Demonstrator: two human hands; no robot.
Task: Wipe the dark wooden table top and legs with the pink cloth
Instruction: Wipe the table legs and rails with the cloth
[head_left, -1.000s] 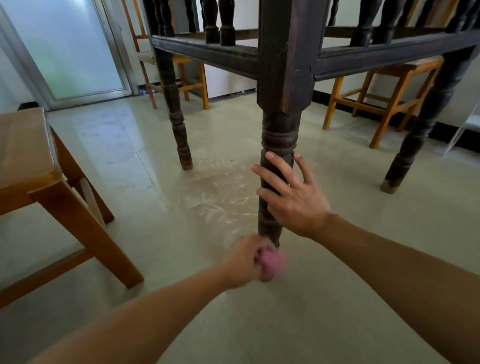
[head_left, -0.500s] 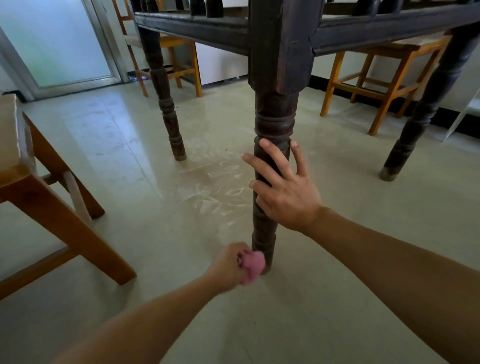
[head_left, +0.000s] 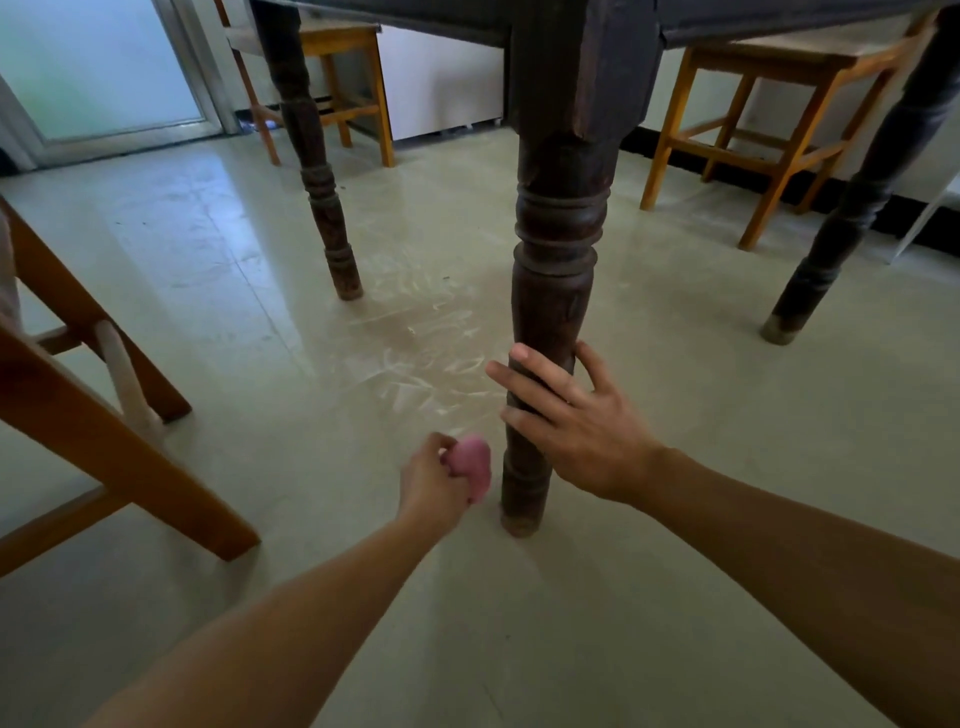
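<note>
Left hand (head_left: 434, 480): fingers curled around the pink cloth (head_left: 471, 465), which is bunched into a ball and bulges out toward the right of the fist. The cloth sits just beside the lower part of the near table leg (head_left: 550, 332), on its left side; whether it touches the wood cannot be told. Cloth edges are blurred.

Right hand (head_left: 574, 423): spread wide, palm against the near table leg, fingers (head_left: 524, 364) wrapped partway around the front, thumb on the right side. It holds nothing else. It grips the plain stretch of the leg, below the turned rings and above the foot.

Near table leg: dark wood, upright, square at the top where it meets the rail, round and turned lower down, foot on the floor (head_left: 675, 571). Only the underside edge of the tabletop frame (head_left: 779, 21) shows along the upper border.

Two more dark legs in view: one far left (head_left: 311, 156), one far right (head_left: 852, 208).

Floor: pale, glossy, with whitish scuff marks (head_left: 415, 364) to the left of the near leg.

Surroundings: light wooden stools behind the table, one at left (head_left: 358, 67) and one at right (head_left: 753, 114); a brown wooden piece of furniture (head_left: 104, 441) at the left edge; a frosted glass door (head_left: 98, 67) at upper left
</note>
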